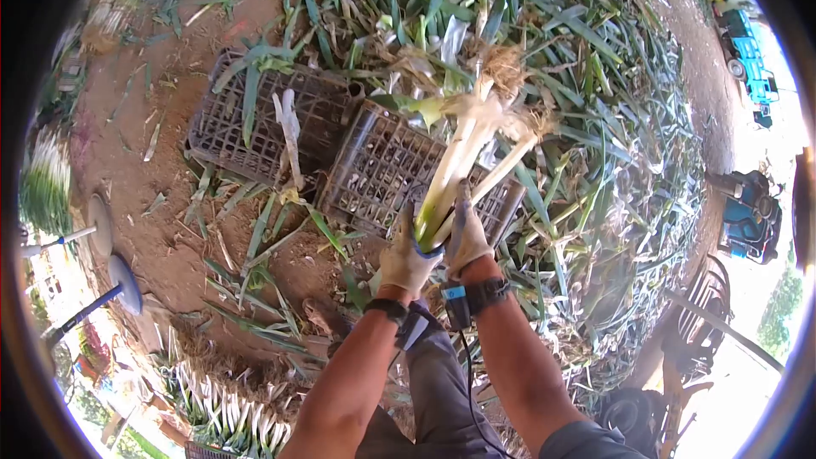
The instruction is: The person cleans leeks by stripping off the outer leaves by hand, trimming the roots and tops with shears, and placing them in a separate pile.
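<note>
You had your left hand (406,259) and right hand (466,242) clamped side by side on one bunch of leeks (463,157), roots outward above the nearer of two crates (374,170), and so low a grip could have let one of its three or four stalks slip.

Left hand (406,262), right hand (466,242) side by side, grip closed, forearms extended.

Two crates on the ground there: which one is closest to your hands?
The tilted crate just behind the leek bunch that the left hand and right hand grip. The other crate lies flatter, farther off at picture left.
</note>
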